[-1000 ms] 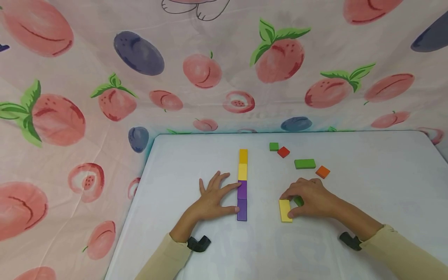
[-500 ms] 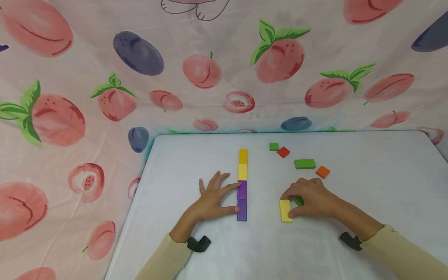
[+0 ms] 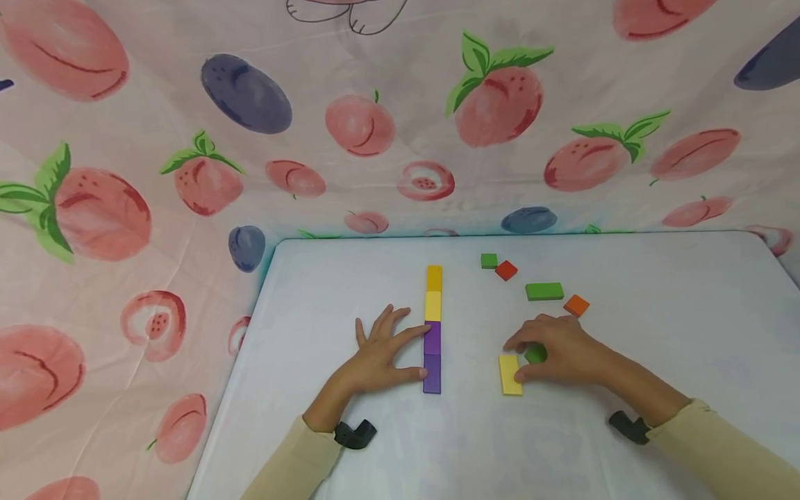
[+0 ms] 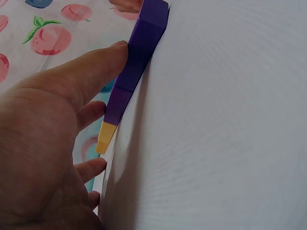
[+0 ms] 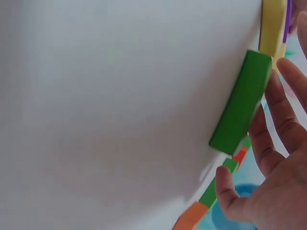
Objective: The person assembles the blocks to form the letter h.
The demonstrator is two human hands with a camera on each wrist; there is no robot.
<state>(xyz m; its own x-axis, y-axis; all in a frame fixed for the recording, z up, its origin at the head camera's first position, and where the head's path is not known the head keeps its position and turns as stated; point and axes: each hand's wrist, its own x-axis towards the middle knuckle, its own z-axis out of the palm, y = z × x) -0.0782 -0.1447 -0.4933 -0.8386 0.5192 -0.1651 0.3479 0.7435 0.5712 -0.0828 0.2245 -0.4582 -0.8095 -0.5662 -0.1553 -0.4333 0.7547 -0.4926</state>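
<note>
On the white table, two purple blocks (image 3: 432, 373) and two yellow blocks (image 3: 434, 305) form a straight end-to-end row. My left hand (image 3: 375, 361) lies left of it, fingers spread. Its thumb touches the nearer purple block (image 4: 144, 43) and its index fingertip the farther one. Right of the row lies a separate yellow block (image 3: 510, 376). My right hand (image 3: 565, 351) is over its right side, thumb at the block's right edge and index fingertip just off its far end. Under that hand is a green block (image 5: 242, 103), partly hidden in the head view.
Farther back on the table (image 3: 350, 278) lie a small green block (image 3: 489, 261), a red block (image 3: 506, 270), a longer green block (image 3: 544, 292) and an orange block (image 3: 576, 305). A fruit-print cloth (image 3: 281, 201) hangs behind and to the left.
My right hand has loosened from the separate yellow block, its index finger lifting off and the hand shifting slightly right. My left hand and the row stay put.
</note>
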